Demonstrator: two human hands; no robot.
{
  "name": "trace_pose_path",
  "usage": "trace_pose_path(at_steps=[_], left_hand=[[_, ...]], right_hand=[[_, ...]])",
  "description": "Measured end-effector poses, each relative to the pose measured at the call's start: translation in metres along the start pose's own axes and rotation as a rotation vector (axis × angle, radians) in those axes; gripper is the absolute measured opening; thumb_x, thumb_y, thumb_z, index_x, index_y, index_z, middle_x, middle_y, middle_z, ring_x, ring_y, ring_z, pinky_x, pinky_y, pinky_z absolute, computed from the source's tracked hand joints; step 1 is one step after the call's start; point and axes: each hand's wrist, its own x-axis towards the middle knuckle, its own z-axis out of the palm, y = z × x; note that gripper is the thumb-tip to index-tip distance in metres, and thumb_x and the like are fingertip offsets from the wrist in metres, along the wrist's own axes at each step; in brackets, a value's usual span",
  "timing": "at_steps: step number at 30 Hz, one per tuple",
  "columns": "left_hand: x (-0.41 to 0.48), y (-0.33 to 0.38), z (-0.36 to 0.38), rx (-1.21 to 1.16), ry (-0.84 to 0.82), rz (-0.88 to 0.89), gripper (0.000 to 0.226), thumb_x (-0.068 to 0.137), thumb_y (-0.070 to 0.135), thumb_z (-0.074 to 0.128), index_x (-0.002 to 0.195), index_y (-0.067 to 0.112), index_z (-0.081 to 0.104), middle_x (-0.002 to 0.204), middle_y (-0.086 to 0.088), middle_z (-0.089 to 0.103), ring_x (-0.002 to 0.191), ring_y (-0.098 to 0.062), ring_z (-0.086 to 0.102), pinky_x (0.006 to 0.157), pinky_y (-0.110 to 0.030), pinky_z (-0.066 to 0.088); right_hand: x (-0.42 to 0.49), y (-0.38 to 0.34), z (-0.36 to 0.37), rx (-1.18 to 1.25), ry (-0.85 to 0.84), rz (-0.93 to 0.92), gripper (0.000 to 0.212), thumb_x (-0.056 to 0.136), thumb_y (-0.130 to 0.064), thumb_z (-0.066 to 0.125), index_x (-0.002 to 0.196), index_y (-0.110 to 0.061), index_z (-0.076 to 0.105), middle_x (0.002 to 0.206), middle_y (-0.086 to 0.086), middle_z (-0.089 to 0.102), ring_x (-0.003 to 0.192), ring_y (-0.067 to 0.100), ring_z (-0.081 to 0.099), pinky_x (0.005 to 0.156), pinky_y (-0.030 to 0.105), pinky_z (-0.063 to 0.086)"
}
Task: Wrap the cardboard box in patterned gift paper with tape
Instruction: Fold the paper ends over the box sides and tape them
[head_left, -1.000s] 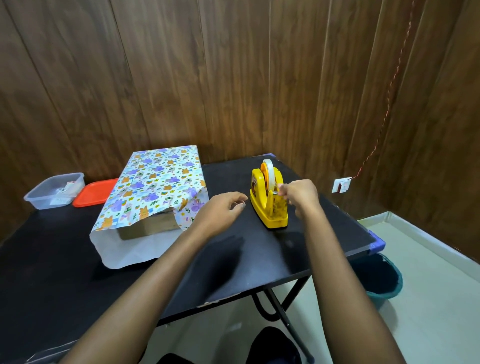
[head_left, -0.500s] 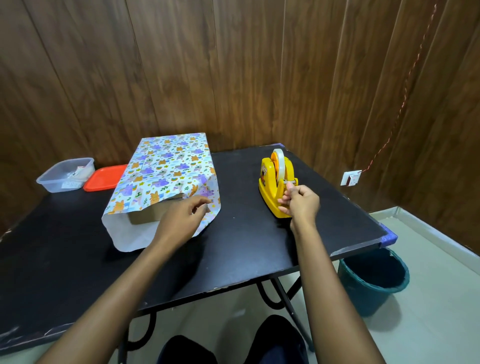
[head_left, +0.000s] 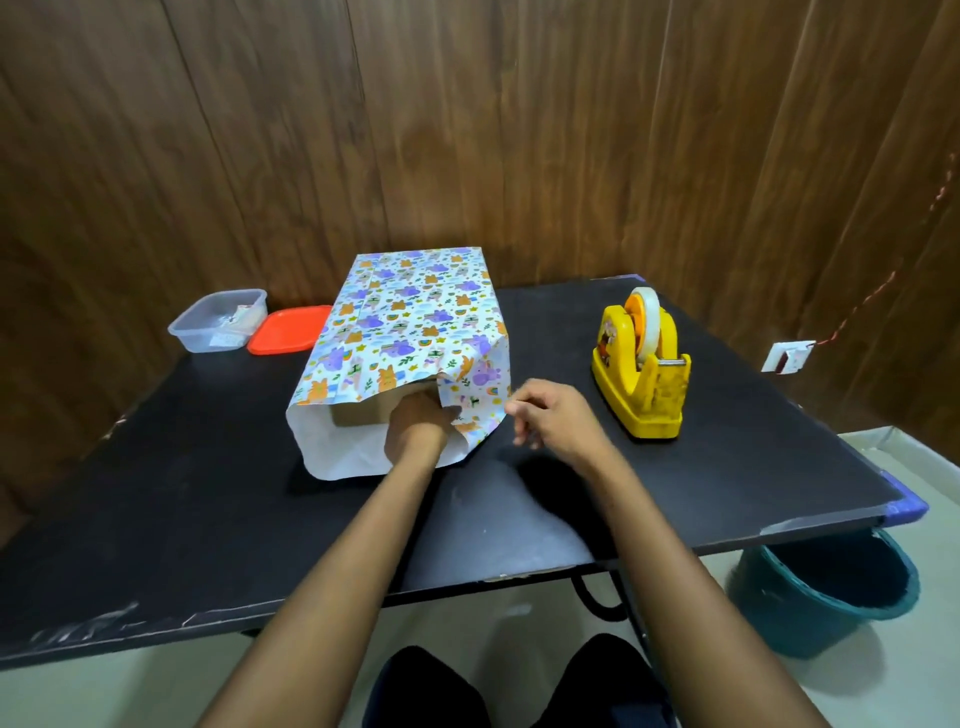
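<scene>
Right hand (head_left: 550, 421) has left the one tape dispenser (head_left: 641, 364), curled, hold unclear | left hand (head_left: 415, 423): grip hidden under one gift paper (head_left: 410, 322) | one cardboard box (head_left: 358, 413)

The black table (head_left: 208, 519) bears a paper-wrapped box (head_left: 410, 322), yellow tape dispenser (head_left: 641, 369), clear tub (head_left: 218, 319), red lid (head_left: 288, 330).

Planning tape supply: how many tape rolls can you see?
1: the tape roll sits on the yellow dispenser, right of the gift paper. Others may be hidden in the clear tub.
</scene>
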Motion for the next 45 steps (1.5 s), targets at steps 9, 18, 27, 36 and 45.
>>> trace_pose_path(at_steps=[9,18,27,36,45], left_hand=[[-0.003,-0.008,0.011,0.061,0.26,-0.045,0.02,0.092,0.024,0.05,0.104,0.026,0.066,0.113,0.0,0.065,0.102,-0.022,0.06,0.069,-0.025,0.037],[0.004,-0.017,0.011,0.096,0.276,-0.013,0.025,0.096,0.018,0.042,0.114,0.008,0.056,0.12,-0.011,0.058,0.107,-0.028,0.058,0.077,-0.033,0.044],[0.006,-0.019,0.007,0.094,0.218,0.05,0.028,0.097,0.023,0.043,0.118,0.007,0.052,0.125,-0.014,0.051,0.109,-0.028,0.056,0.078,-0.032,0.042],[0.01,-0.021,0.005,0.134,0.182,0.033,0.029,0.098,0.015,0.036,0.123,0.005,0.047,0.129,-0.014,0.049,0.111,-0.027,0.056,0.082,-0.031,0.044],[0.006,-0.018,0.002,0.117,0.172,0.038,0.03,0.097,0.013,0.04,0.125,0.004,0.045,0.129,-0.015,0.049,0.115,-0.028,0.053,0.085,-0.032,0.044]], right_hand=[[0.047,-0.01,0.048,-0.758,-0.106,-0.108,0.026,0.092,-0.016,0.048,0.102,-0.025,0.069,0.112,0.0,0.065,0.104,0.023,0.058,0.082,0.032,0.047],[0.061,-0.01,0.062,-1.179,-0.165,-0.263,0.033,0.099,-0.022,0.036,0.126,-0.025,0.055,0.119,0.013,0.057,0.104,0.032,0.056,0.066,0.029,0.033],[0.063,-0.005,0.079,-1.26,-0.102,-0.345,0.028,0.092,-0.017,0.044,0.114,-0.011,0.061,0.113,0.009,0.063,0.106,0.033,0.057,0.077,0.038,0.048],[0.056,-0.007,0.095,-1.356,0.007,-0.253,0.029,0.099,-0.008,0.03,0.112,-0.003,0.055,0.103,0.013,0.066,0.092,0.033,0.063,0.061,0.032,0.039],[0.055,-0.011,0.096,-1.327,0.097,-0.078,0.033,0.101,-0.02,0.032,0.114,-0.005,0.059,0.104,0.013,0.066,0.097,0.033,0.063,0.07,0.033,0.043]])
